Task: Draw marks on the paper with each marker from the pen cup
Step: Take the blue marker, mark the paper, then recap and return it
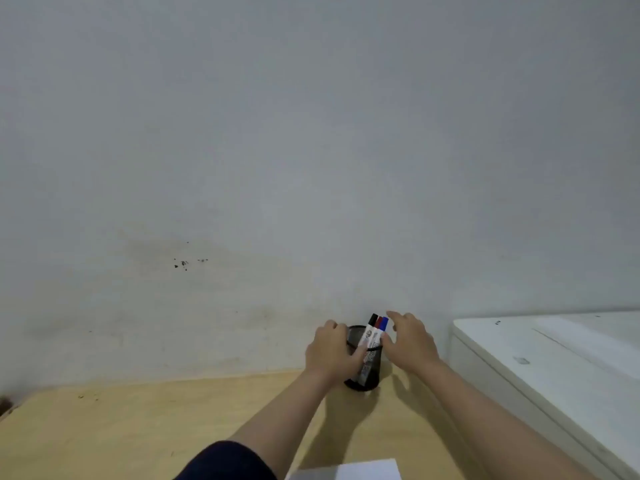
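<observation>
A black mesh pen cup [370, 375] stands on the wooden table near the wall. Three markers lean in it: a black-capped marker [372, 320], a red-capped marker [379, 321] and a blue-capped marker [385, 323]. My left hand [332, 355] wraps around the cup's left side. My right hand [408, 341] hovers with fingers spread just right of the marker caps, its thumb near the white barrels. A corner of white paper [367, 469] shows at the bottom edge of the view.
The wooden table [138, 427] runs up to a grey-white wall [311, 150] with dark specks. A white cabinet or appliance [554, 375] stands at the right, beside the table.
</observation>
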